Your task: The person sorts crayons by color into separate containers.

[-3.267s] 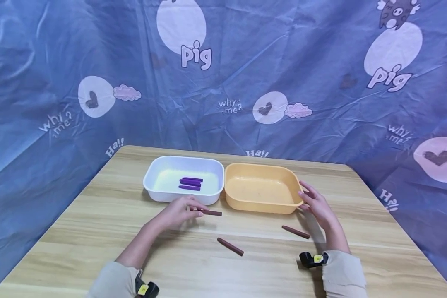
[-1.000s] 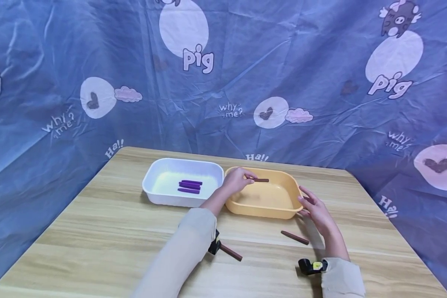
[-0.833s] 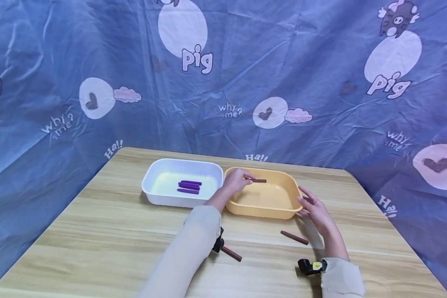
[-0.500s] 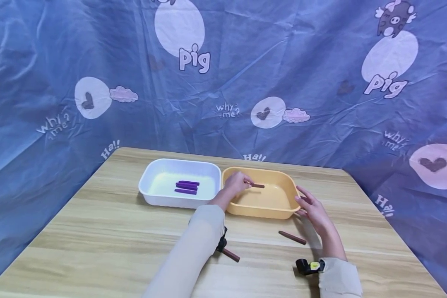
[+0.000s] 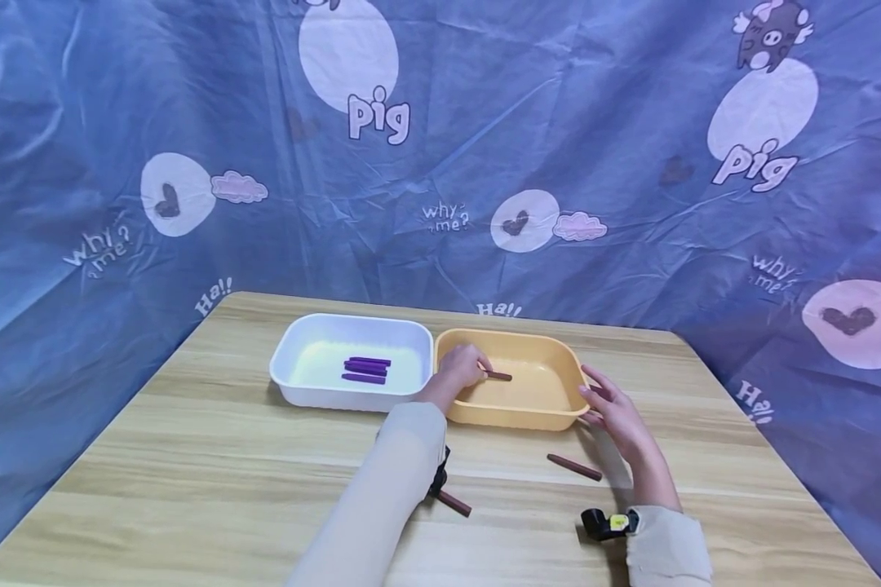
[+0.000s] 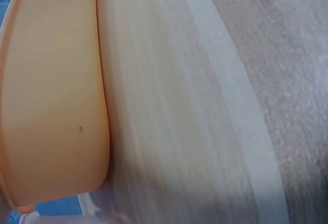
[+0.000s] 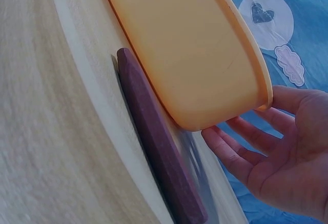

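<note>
Lower now, my left hand (image 5: pixel 464 364) pinches a brown crayon (image 5: pixel 500 376) pointing toward 3 o'clock; hasty release could roll it.

The place looks like a curtained-off tabletop recording set. Creased blue fabric (image 5: pixel 440 155), printed with a cartoon pig (image 5: pixel 772 38), hearts (image 5: pixel 849 320) and pink clouds (image 5: pixel 579 227), hangs behind the wood-grain tabletop (image 5: pixel 191 489) and along its left and right sides, and 2 black wrist cameras (image 5: pixel 594 524) show; what lies beyond is hidden, so home or studio cannot be told.
</note>
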Demonstrator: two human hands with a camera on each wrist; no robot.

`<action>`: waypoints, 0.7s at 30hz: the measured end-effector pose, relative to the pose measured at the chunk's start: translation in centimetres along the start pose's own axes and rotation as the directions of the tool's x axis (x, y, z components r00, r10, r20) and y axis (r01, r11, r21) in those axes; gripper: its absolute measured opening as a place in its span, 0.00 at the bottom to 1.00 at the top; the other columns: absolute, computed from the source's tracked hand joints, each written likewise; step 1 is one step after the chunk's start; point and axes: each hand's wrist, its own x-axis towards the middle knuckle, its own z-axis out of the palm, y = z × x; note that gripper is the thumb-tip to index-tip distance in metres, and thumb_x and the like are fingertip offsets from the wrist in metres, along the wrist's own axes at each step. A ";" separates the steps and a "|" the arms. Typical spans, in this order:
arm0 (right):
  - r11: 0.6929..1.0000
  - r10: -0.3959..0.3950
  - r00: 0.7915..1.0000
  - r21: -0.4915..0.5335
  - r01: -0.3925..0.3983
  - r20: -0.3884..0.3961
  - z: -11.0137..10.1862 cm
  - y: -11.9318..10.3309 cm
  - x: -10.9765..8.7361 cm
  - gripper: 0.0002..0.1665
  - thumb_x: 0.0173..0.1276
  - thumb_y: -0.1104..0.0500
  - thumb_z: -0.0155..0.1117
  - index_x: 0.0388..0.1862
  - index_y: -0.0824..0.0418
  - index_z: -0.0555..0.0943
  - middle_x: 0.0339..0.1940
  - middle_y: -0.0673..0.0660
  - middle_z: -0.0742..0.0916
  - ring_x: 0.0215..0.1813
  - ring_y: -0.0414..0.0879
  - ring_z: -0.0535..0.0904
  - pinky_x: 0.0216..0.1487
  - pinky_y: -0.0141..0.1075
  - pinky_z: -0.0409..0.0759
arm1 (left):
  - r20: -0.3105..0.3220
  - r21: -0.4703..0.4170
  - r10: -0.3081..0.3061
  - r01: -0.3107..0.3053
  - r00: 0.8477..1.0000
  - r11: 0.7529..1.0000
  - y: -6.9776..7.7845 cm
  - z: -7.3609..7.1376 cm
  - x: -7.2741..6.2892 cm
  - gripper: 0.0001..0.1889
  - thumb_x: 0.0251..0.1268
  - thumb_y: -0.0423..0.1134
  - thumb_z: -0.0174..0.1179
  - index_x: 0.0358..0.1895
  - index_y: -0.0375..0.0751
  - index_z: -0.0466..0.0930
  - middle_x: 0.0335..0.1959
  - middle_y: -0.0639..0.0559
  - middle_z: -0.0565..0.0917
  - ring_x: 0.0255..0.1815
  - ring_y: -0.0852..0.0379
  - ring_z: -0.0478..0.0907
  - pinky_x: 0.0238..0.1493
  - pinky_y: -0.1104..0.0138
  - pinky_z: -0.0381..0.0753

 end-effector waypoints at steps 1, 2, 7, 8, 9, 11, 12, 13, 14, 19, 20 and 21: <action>1.000 0.004 1.000 0.003 -0.004 -0.001 0.1 0.0 0.0 0.35 0.74 0.56 0.46 0.73 0.63 0.46 0.65 0.76 0.59 0.49 0.42 0.75 0.47 0.31 0.77 | -0.001 0.005 0.000 0.000 1.000 1.000 -0.1 0.0 0.0 0.08 0.52 0.37 0.67 0.35 0.56 0.87 0.40 0.59 0.83 0.39 0.59 0.76 0.27 0.70 0.72; 1.000 0.005 1.000 0.004 -0.005 -0.001 0.1 0.1 0.0 0.35 0.74 0.56 0.46 0.73 0.63 0.46 0.65 0.75 0.59 0.49 0.43 0.75 0.47 0.31 0.77 | -0.004 0.012 0.002 -0.002 1.000 1.000 -0.1 0.0 0.0 0.09 0.52 0.37 0.67 0.36 0.56 0.87 0.40 0.59 0.83 0.40 0.58 0.76 0.28 0.71 0.72; 1.000 0.000 1.000 0.001 0.000 -0.003 0.3 0.1 -0.1 0.35 0.74 0.56 0.46 0.73 0.63 0.46 0.65 0.75 0.60 0.51 0.45 0.74 0.47 0.31 0.77 | -0.020 0.022 0.015 -0.014 1.000 1.000 0.0 -0.2 -0.4 0.10 0.52 0.38 0.67 0.39 0.56 0.86 0.41 0.62 0.83 0.44 0.58 0.76 0.32 0.71 0.74; 1.000 -0.002 1.000 0.000 0.002 -0.001 0.3 0.1 -0.1 0.35 0.74 0.56 0.46 0.73 0.63 0.46 0.65 0.76 0.60 0.51 0.45 0.74 0.47 0.31 0.77 | -0.022 0.019 0.022 -0.022 1.000 1.000 0.2 -0.4 -0.5 0.11 0.52 0.38 0.67 0.39 0.57 0.86 0.41 0.61 0.83 0.43 0.59 0.76 0.32 0.72 0.73; 1.000 -0.002 1.000 -0.002 0.002 -0.002 0.3 0.1 -0.1 0.35 0.74 0.56 0.46 0.73 0.64 0.46 0.65 0.76 0.60 0.51 0.46 0.74 0.47 0.31 0.77 | -0.024 0.011 0.030 -0.029 0.999 1.000 0.3 -0.5 -0.6 0.11 0.53 0.37 0.66 0.39 0.56 0.86 0.40 0.61 0.83 0.42 0.60 0.76 0.31 0.72 0.73; 1.000 0.001 1.000 -0.005 -0.001 -0.009 0.3 0.2 -0.2 0.35 0.73 0.56 0.47 0.73 0.64 0.46 0.65 0.75 0.60 0.52 0.47 0.74 0.47 0.31 0.77 | -0.029 -0.012 0.049 -0.050 0.998 0.999 0.7 -1.0 -0.8 0.11 0.53 0.37 0.66 0.39 0.56 0.86 0.39 0.61 0.84 0.40 0.61 0.77 0.30 0.72 0.73; 1.000 0.002 1.000 -0.006 -0.002 -0.013 0.2 0.2 -0.2 0.36 0.73 0.56 0.47 0.73 0.63 0.47 0.65 0.74 0.61 0.52 0.47 0.73 0.47 0.31 0.77 | -0.032 -0.023 0.059 -0.060 0.998 0.998 0.9 -1.2 -0.9 0.10 0.53 0.37 0.66 0.39 0.56 0.86 0.38 0.62 0.84 0.39 0.62 0.77 0.31 0.72 0.73; 1.000 0.003 1.000 -0.008 -0.003 -0.013 0.2 0.2 -0.2 0.36 0.73 0.55 0.47 0.73 0.64 0.47 0.65 0.74 0.61 0.52 0.47 0.73 0.47 0.31 0.77 | -0.037 -0.030 0.072 -0.073 0.997 0.997 1.1 -1.5 -1.0 0.10 0.53 0.37 0.66 0.39 0.56 0.86 0.38 0.62 0.84 0.39 0.62 0.77 0.30 0.72 0.73; 1.000 0.001 1.000 -0.010 -0.001 -0.012 0.2 0.2 -0.2 0.36 0.73 0.55 0.47 0.73 0.64 0.46 0.65 0.74 0.60 0.52 0.47 0.73 0.47 0.31 0.77 | -0.040 -0.037 0.085 -0.086 0.996 0.996 1.2 -1.7 -1.2 0.10 0.54 0.38 0.66 0.39 0.56 0.86 0.39 0.62 0.84 0.39 0.63 0.77 0.31 0.73 0.73; 1.000 -0.012 1.000 -0.007 0.011 -0.012 0.1 0.1 -0.2 0.36 0.73 0.56 0.47 0.73 0.65 0.47 0.64 0.75 0.61 0.50 0.45 0.75 0.47 0.32 0.78 | -0.064 -0.076 0.165 -0.170 0.984 0.983 1.6 -3.1 -2.4 0.09 0.53 0.38 0.66 0.39 0.54 0.86 0.36 0.64 0.84 0.35 0.65 0.75 0.30 0.75 0.72; 1.000 -0.016 1.000 -0.005 0.016 -0.010 0.1 0.1 -0.3 0.36 0.73 0.57 0.47 0.73 0.65 0.46 0.64 0.76 0.61 0.49 0.45 0.75 0.47 0.32 0.78 | -0.069 -0.094 0.181 -0.187 0.981 0.978 1.6 -3.3 -2.8 0.09 0.53 0.38 0.66 0.39 0.53 0.87 0.35 0.63 0.84 0.35 0.65 0.75 0.30 0.75 0.72; 1.000 -0.016 1.000 -0.003 0.016 -0.012 0.1 0.1 -0.3 0.36 0.73 0.56 0.47 0.73 0.65 0.47 0.63 0.75 0.61 0.48 0.44 0.75 0.47 0.31 0.78 | -0.077 -0.111 0.197 -0.205 0.977 0.972 1.6 -3.6 -3.1 0.09 0.53 0.37 0.66 0.38 0.52 0.87 0.35 0.62 0.84 0.35 0.64 0.75 0.30 0.75 0.71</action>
